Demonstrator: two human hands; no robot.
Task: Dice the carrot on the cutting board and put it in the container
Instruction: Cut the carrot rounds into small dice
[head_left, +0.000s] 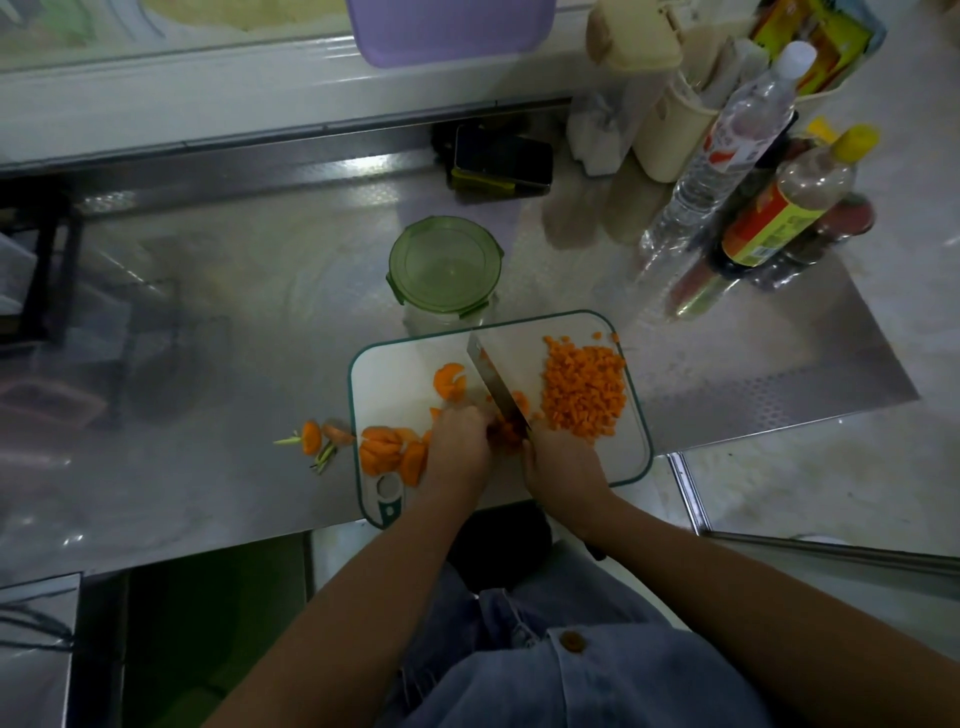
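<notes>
A white cutting board (395, 379) with a teal rim lies on the steel counter. A heap of diced carrot (584, 392) covers its right side. Thick carrot slices (389, 452) lie at its left, and a few more slices (449, 382) sit near the middle. My right hand (563, 467) grips the handle of a cleaver (496, 382), whose blade is angled down onto carrot strips (506, 431). My left hand (460, 447) presses on those strips, just left of the blade. Behind the board stands a clear round container (447, 265) with its green lid on.
Carrot ends and green stems (319, 441) lie on the counter left of the board. Bottles (727, 150) and sauce jars (784, 218) stand at the back right. A phone (501, 158) rests by the back wall. The counter's front edge runs just below the board.
</notes>
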